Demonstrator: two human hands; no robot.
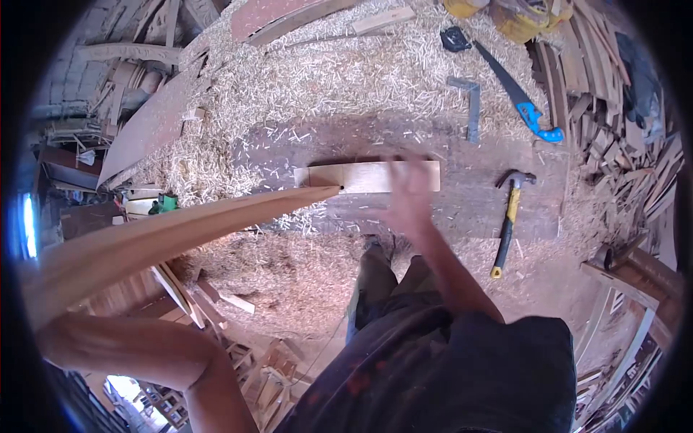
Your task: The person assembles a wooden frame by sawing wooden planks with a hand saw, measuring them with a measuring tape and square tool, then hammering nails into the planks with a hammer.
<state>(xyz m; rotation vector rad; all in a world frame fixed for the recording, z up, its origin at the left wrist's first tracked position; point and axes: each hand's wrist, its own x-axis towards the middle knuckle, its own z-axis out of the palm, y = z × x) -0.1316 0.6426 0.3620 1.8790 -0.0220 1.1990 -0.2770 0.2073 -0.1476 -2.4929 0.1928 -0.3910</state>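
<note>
A long, pale wooden plank [180,229] slants in from the left, its narrow end over a short wooden block [364,177] lying on the dark work board. My left hand [52,333] is at the far left edge, closed around the plank's near end; its fingers are mostly hidden. Over the right part of the block is my right hand [410,193], blurred by motion, with fingers stretched out, thumb apart and nothing in the grasp. A small dark spot shows on the block by the plank's tip.
On the work board [462,209] to the right lies a claw hammer [510,220]. Farther back are a metal square [472,108] and a blue-handled handsaw [521,101]. Wood shavings [317,86] cover much of the surface. Scrap timber [613,144] piles up at the right.
</note>
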